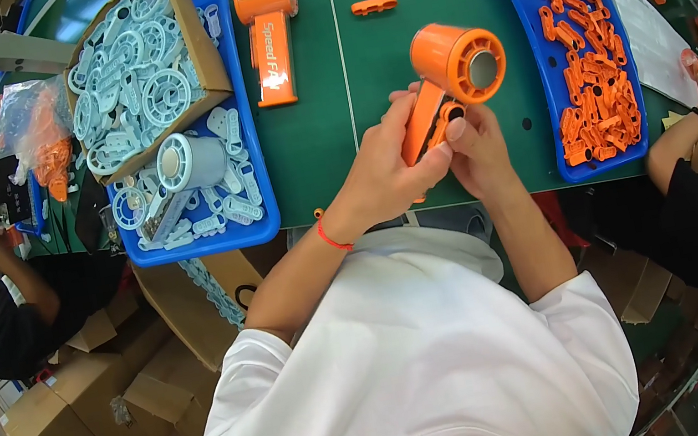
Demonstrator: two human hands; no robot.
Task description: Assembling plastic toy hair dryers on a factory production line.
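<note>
An orange handheld fan (459, 61) is held over the near edge of the green table, its round grille tilted up and to the right. My left hand (389, 156), with a red string at the wrist, wraps around the handle from the left. From the right, my right hand (481, 148) grips the same handle, thumb on its front. Near the thumbs, an orange strip with dark round spots (444, 123) lies along the handle; whether it is fixed cannot be seen. Farther off, a second orange fan (274, 60) lies on the table, and a small orange strip (374, 5) lies right of it.
At left, a blue tray (265, 186) carries light-blue parts, a light-blue fan (188, 164) and a cardboard box (202, 44) of such parts. A blue tray (522, 23) of small orange pieces stands at right. Other people (30, 271) sit on both sides; cartons (75, 430) stand below left.
</note>
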